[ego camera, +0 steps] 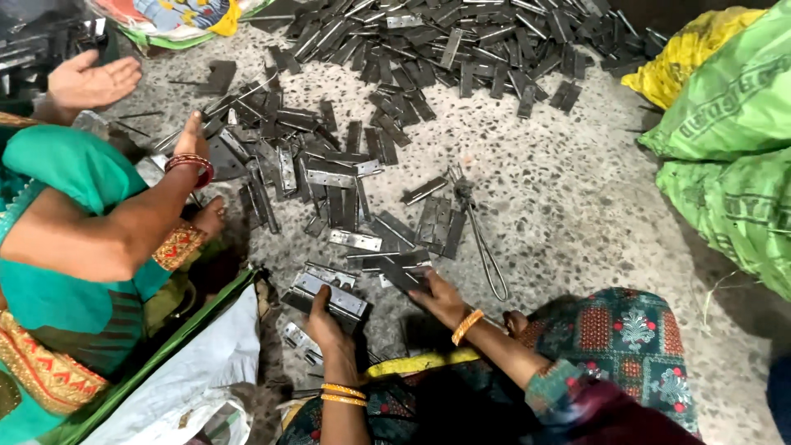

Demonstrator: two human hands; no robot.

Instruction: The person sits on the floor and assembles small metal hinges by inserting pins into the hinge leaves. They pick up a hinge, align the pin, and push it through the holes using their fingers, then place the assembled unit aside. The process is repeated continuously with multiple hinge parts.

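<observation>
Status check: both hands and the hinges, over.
Left hand gripping a hinge stack. Right hand on a flat hinge. Co-worker's arm reaching into the loose pile alongside.

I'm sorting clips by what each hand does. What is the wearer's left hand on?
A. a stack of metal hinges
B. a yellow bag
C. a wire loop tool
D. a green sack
A: the left hand grips a stack of metal hinges on the floor.
</observation>
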